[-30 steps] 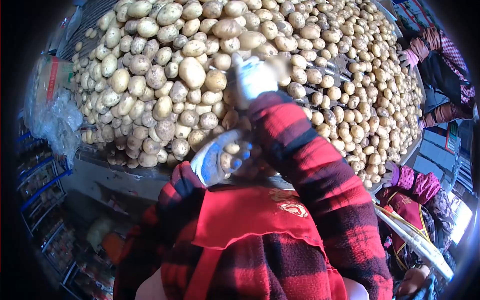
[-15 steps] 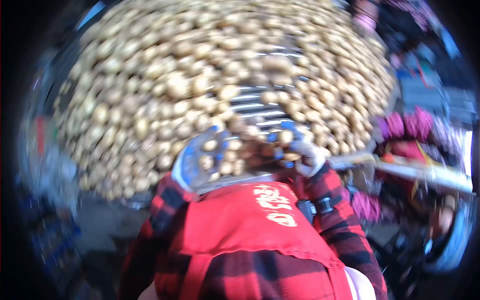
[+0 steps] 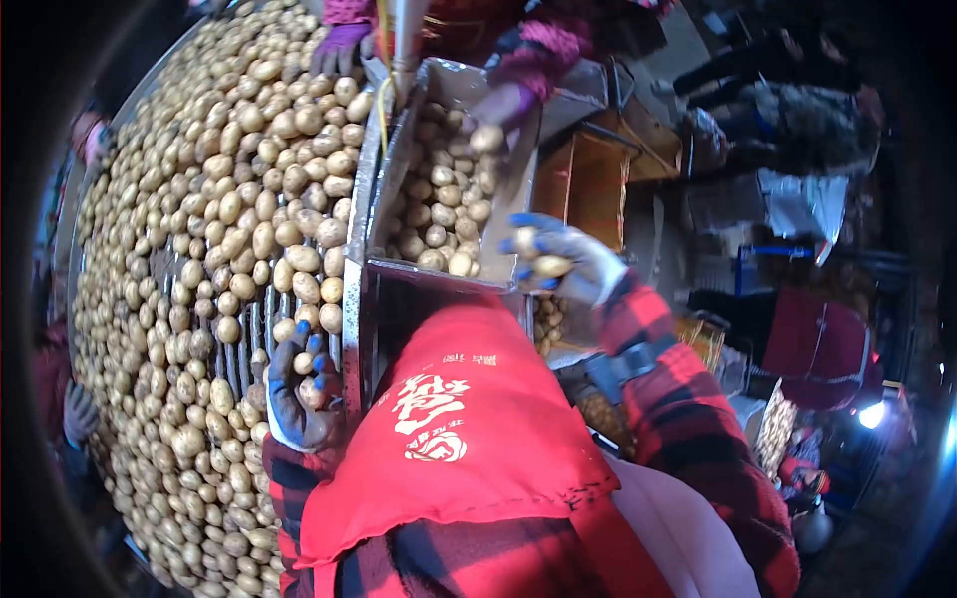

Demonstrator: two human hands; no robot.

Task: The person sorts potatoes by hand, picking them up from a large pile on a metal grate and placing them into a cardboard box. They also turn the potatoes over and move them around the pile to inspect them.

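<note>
My left hand [image 3: 299, 417], in a grey-and-blue glove, is closed around potatoes [image 3: 311, 394] at the near edge of the slatted sorting table. My right hand [image 3: 590, 261], gloved the same way, grips potatoes [image 3: 551, 266] just right of a metal-lined bin [image 3: 377, 214]. Inside that bin lies a heap of potatoes [image 3: 444, 204]. Left of the metal rail spreads a large pile of potatoes [image 3: 189, 439], with dark slats [image 3: 256, 329] showing through near my left hand. Below my right hand, more potatoes [image 3: 548, 324] show in a lower container, partly hidden by my apron.
Across the bin, a co-worker's purple-gloved hand [image 3: 503, 105] is beside a potato, and another purple glove [image 3: 341, 48] rests at the pile. A further gloved hand [image 3: 80, 414] is at the far left. A wooden box [image 3: 588, 189] and a bright lamp [image 3: 872, 415] are to the right.
The view has swung right, bringing the bin into sight. My hands, earlier close together at the pile with potatoes in them, are now apart, the right one beside the bin.
</note>
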